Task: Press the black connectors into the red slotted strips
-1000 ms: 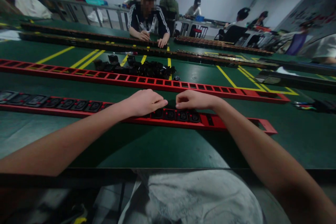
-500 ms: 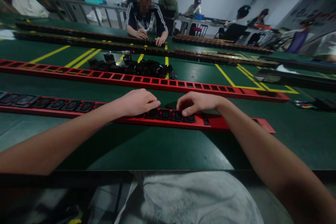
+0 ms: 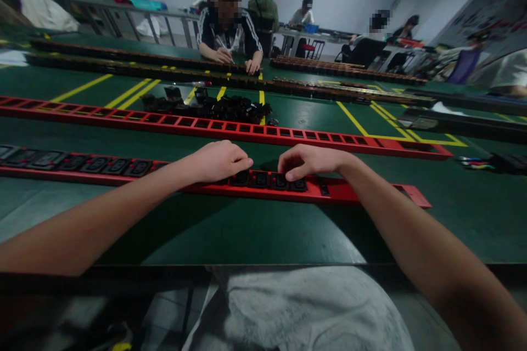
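Note:
A long red power strip (image 3: 325, 197) lies across the near part of the table, with black sockets (image 3: 261, 179) set in a row along it. My left hand (image 3: 218, 162) is closed over its far edge, thumb against the forefinger; the other fingertips are hidden behind the strip. To the right, my right hand (image 3: 307, 162) curls round the far edge, its thumb resting by the end sockets. Beyond both hands runs a second red strip housing (image 3: 251, 130) with bare square openings. Behind that lies a pile of black socket parts (image 3: 230, 108).
The green table (image 3: 255, 236) carries yellow tape lines. Long dark strips (image 3: 148, 69) lie farther back, and a black strip (image 3: 461, 123) lies at the right near coloured wires (image 3: 477, 164). A co-worker (image 3: 228, 27) sits opposite, both hands at a dark strip.
The view has shifted very slightly. Both my hands stay in the same place on the near red power strip.

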The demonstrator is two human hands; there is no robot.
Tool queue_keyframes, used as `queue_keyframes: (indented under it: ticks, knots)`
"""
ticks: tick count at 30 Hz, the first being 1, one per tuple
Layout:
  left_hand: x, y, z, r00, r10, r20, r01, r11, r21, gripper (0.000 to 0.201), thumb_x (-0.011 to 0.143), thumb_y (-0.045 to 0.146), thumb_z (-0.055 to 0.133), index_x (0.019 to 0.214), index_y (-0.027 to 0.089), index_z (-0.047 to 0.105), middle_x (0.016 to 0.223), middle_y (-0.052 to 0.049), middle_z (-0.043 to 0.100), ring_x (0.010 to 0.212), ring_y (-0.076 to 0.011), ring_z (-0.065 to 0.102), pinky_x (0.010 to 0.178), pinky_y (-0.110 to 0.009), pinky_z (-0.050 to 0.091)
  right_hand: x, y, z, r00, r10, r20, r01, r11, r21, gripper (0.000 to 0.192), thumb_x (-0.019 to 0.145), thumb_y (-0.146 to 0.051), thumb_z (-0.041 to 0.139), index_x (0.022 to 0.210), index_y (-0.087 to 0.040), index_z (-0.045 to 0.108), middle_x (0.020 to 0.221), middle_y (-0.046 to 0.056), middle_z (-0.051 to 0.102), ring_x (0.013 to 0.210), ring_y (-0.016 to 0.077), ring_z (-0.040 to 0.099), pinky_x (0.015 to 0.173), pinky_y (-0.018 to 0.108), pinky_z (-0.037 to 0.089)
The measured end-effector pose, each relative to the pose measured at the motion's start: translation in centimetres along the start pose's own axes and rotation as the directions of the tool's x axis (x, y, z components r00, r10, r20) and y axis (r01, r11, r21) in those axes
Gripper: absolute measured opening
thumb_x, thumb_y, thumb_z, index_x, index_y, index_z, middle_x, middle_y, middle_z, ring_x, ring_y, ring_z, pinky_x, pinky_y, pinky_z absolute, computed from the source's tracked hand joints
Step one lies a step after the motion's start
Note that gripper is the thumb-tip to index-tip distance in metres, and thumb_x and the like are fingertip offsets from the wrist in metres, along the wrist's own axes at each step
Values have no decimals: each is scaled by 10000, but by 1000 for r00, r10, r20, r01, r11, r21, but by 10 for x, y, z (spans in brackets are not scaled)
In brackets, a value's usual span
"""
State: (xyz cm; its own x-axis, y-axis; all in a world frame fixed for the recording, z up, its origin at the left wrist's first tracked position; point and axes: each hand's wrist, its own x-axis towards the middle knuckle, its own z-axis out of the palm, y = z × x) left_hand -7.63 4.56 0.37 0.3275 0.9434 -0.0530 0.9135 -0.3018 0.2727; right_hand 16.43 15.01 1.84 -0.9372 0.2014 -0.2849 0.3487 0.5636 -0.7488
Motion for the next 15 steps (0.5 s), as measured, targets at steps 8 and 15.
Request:
queue_keyframes:
  ticks: [8,15]
  knots:
    - [0,0,-1,1000,7,-6,-7,1000,-10,472,925,459,384,549,179,432,522,18,458,467,-101,364,511,-279,201,0,0,0,1000,-2,-6,2,1000,-22,291,819,-393,666,952,-134,682,890,36,676,780,149,594,710,267,442]
    - [0,0,0,1000,4,-18,-4,1000,5,472,919,458,395,539,180,432,501,23,449,452,-100,360,502,-275,204,1,0,1,1000,2,-26,-3,998,-62,330,848,-436,621,939,-125,684,843,33,657,735,141,567,655,262,416]
